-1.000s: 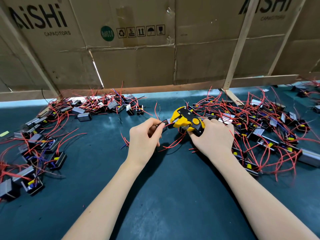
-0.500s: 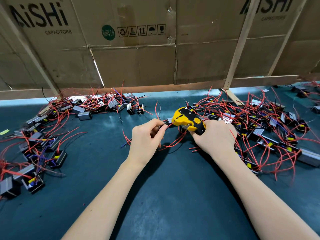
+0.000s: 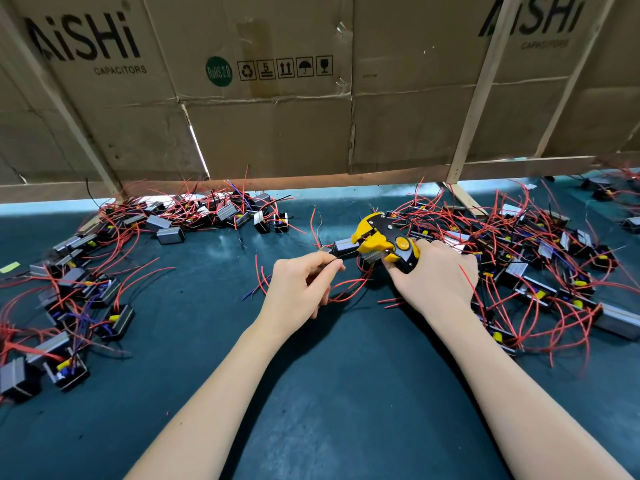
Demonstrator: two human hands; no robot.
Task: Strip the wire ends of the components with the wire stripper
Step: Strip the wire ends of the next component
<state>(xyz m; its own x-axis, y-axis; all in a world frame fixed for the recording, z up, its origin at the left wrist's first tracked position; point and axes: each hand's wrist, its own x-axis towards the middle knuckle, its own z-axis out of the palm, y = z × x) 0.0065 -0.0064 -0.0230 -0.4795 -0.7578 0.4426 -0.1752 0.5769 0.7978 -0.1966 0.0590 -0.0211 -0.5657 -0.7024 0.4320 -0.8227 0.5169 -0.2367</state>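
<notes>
My right hand [image 3: 434, 284] grips the handles of a yellow and black wire stripper [image 3: 382, 241], whose jaws point left and up over the dark green mat [image 3: 346, 375]. My left hand [image 3: 299, 287] pinches a thin dark wire [image 3: 331, 259] between thumb and forefinger, just left of the stripper's jaws. A small grey component [image 3: 344, 247] lies under the jaws, with red wires [image 3: 346, 289] curling below it between my two hands.
Piles of grey components with red wires cover the mat at the left [image 3: 69, 289], at the back [image 3: 214, 213] and at the right [image 3: 540, 265]. A cardboard wall [image 3: 277, 116] on wooden struts closes off the far side.
My left hand has drawn back to the left, away from the stripper's jaws, still pinching the wire. The right hand and stripper stay in about the same place.
</notes>
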